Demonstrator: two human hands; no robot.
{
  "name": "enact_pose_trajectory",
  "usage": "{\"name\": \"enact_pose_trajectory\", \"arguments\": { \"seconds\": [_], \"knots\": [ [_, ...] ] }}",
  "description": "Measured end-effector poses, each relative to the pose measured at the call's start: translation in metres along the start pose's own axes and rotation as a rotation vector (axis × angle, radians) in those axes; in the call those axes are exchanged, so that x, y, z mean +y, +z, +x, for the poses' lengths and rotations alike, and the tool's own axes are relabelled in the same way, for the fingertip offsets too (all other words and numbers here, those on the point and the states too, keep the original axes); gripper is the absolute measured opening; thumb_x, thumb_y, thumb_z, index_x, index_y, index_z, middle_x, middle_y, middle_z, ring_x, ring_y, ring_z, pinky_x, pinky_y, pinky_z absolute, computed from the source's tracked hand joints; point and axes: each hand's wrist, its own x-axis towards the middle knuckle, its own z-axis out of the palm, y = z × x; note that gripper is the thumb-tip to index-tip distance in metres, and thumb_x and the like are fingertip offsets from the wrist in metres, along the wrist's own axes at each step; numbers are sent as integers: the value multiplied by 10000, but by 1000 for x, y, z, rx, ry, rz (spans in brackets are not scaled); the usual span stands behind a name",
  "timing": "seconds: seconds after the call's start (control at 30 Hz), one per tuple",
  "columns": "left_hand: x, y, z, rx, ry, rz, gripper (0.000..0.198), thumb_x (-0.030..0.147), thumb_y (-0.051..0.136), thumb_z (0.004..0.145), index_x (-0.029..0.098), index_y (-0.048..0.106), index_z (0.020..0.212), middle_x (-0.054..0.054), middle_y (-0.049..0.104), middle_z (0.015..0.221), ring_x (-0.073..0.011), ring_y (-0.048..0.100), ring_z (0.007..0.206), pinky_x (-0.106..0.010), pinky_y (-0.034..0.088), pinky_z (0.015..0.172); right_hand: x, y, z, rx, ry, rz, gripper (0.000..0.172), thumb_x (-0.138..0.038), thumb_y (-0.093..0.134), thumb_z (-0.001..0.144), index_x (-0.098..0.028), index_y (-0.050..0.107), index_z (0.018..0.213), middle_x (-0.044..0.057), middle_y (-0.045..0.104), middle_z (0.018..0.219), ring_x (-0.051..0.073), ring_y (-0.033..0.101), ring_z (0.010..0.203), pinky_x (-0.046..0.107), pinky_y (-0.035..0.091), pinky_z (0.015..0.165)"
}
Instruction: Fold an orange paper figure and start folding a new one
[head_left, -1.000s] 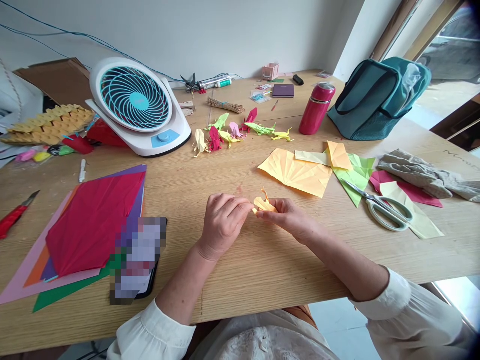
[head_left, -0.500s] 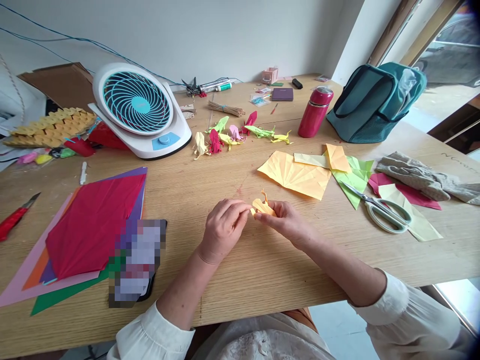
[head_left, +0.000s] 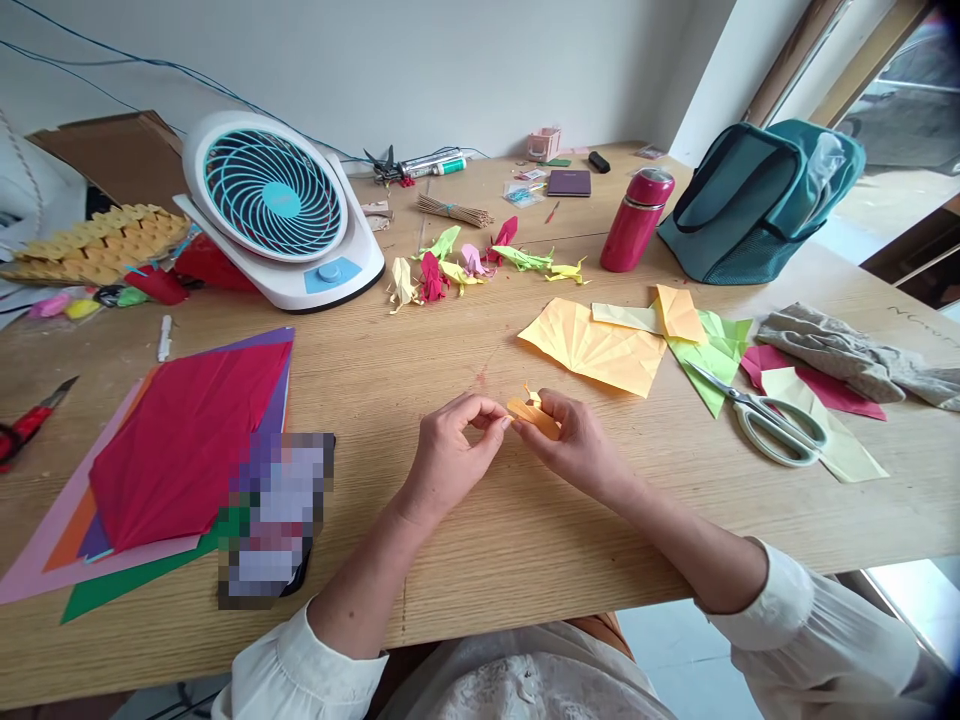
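Observation:
A small folded orange paper figure (head_left: 532,411) is held just above the wooden table (head_left: 465,560), near its middle. My right hand (head_left: 581,446) grips the figure from the right with thumb and fingers closed on it. My left hand (head_left: 450,458) pinches the figure's left tip between thumb and forefinger. Both forearms reach in from the bottom edge in white sleeves.
Creased orange (head_left: 596,346), green and red sheets with scissors (head_left: 772,420) lie to the right. Several finished paper figures (head_left: 465,265) stand behind, by a fan (head_left: 274,205), a red flask (head_left: 636,218) and a teal bag (head_left: 757,195). Stacked coloured sheets (head_left: 172,450), a phone (head_left: 274,520) and a red knife (head_left: 26,425) lie left.
Both hands have lifted slightly and tilted the orange figure. My left fingers have shifted from a flat hold to a fingertip pinch on its tip.

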Motion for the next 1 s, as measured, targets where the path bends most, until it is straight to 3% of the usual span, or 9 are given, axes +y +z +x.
{"name": "enact_pose_trajectory", "arguments": {
  "seconds": [0.2, 0.4, 0.57, 0.73, 0.87, 1.0],
  "knots": [
    [-2, 3, 0, -17, -88, -42, 93, 152, 632, 856, 200, 656, 780, 0, 707, 763, -137, 650, 686, -246, 495, 698, 2, 1, -2, 2, -82, -105, 271, -265, 586, 869, -216, 409, 670, -19, 452, 708, 117, 432, 602, 276, 295, 569],
    [-3, 2, 1, -53, -162, -86, 103, 176, 627, 838, 193, 643, 738, 8, 675, 711, -129, 609, 654, -236, 468, 663, 0, 1, -2, -30, -82, -100, 323, -304, 593, 876, -218, 375, 654, -21, 443, 711, 118, 423, 616, 277, 295, 584],
    [-8, 3, 1, -134, -310, -275, 157, 286, 633, 860, 173, 666, 755, 4, 651, 694, -117, 567, 625, -225, 439, 611, 3, 0, 1, -108, 51, 44, 328, -423, 618, 867, -207, 450, 687, -39, 432, 652, 118, 399, 611, 271, 284, 559],
    [-11, 2, 2, -197, -365, -437, 186, 342, 661, 868, 159, 699, 871, -14, 680, 775, -117, 590, 693, -229, 461, 677, 10, 0, 4, -118, 109, 155, 340, -494, 643, 844, -184, 542, 746, -31, 473, 673, 115, 404, 620, 264, 278, 554],
    [-13, 4, 2, -159, -386, -462, 166, 292, 700, 838, 178, 593, 894, 16, 658, 728, -110, 598, 665, -220, 459, 647, 13, 2, 5, -101, 120, 204, 382, -543, 695, 801, -175, 595, 773, -21, 509, 699, 117, 410, 629, 270, 275, 568],
    [-15, 4, 3, -165, -399, -483, 244, 281, 717, 826, 200, 487, 833, 65, 574, 652, -88, 562, 576, -204, 439, 582, 13, 2, 7, -202, 155, 415, 374, -549, 732, 773, -184, 654, 800, -15, 561, 720, 127, 440, 657, 277, 309, 616]
  ]
}}
